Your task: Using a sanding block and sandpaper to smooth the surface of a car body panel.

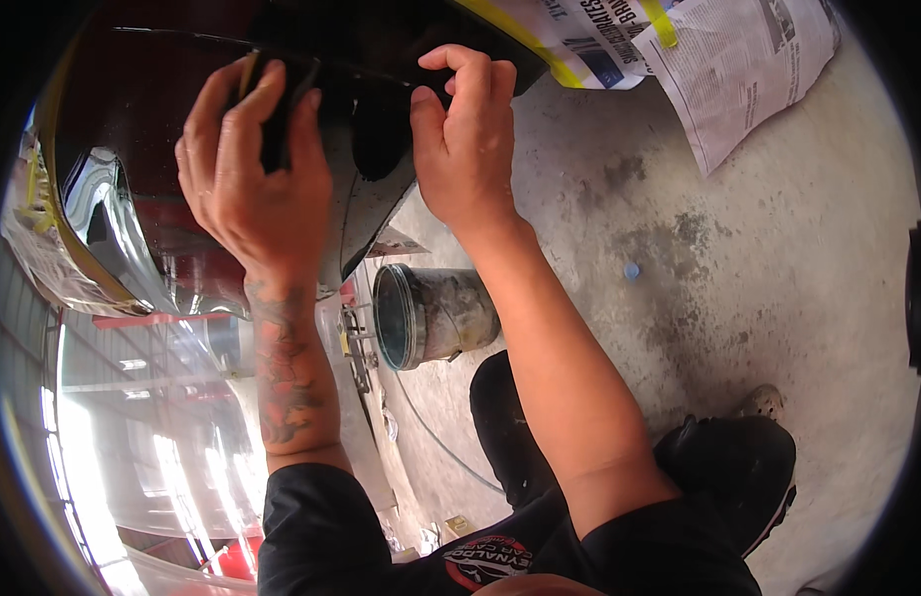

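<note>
A glossy dark car body panel (133, 119) fills the upper left, with wet-looking drops on it. My left hand (247, 184) is bent over its surface, thumb and fingers closed around a dark pad (276, 127). A thin tan edge shows between the fingers; the pad's exact kind is unclear. Near the panel's right-hand edge is my right hand (472, 139), its fingers curved and the thumb apart from them. Nothing shows in its grasp, and whether the fingertips touch the panel I cannot tell.
Newspaper sheets (738, 79) with yellow tape hang at the upper right. Below the panel, a dirty bucket (435, 316) lies in view on the stained concrete floor (579, 219). There are also a small blue cap (632, 270), a thin hose (430, 429) and a plastic-draped, shiny surface (162, 397).
</note>
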Demonstrator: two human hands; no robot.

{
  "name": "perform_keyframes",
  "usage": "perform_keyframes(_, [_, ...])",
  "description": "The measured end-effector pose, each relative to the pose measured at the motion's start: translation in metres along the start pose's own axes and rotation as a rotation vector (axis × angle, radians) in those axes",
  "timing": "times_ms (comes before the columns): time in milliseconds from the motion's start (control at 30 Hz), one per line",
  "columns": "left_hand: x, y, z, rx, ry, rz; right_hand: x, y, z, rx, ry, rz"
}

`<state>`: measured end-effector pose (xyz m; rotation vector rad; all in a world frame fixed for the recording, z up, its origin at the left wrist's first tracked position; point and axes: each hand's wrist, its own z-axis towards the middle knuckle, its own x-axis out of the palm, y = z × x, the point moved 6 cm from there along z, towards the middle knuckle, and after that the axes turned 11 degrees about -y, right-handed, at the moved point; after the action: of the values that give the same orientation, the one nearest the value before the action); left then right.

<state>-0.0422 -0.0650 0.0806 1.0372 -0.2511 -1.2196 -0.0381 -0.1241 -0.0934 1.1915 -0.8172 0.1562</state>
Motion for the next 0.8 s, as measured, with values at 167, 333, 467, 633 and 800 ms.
perform_keyframes(167, [0.013,-0.023,-0.019,-0.033,0.162,-0.025,-0.004,-0.006,0.002,-0.034,0.006,-0.023])
perform_keyframes(333, [0.001,0.003,0.000,0.004,-0.008,-0.001,-0.002,-0.002,0.001,-0.040,-0.015,-0.012])
perform_keyframes(467, [0.007,-0.009,-0.018,0.027,0.030,-0.043,-0.003,-0.003,0.002,-0.048,-0.003,-0.026])
perform_keyframes(633, [0.001,0.001,-0.010,-0.002,0.006,-0.027,-0.003,-0.001,0.002,-0.043,-0.013,-0.024])
perform_keyframes(800, [0.007,-0.011,-0.023,-0.015,0.101,-0.038,-0.003,-0.005,0.002,-0.048,-0.007,-0.033])
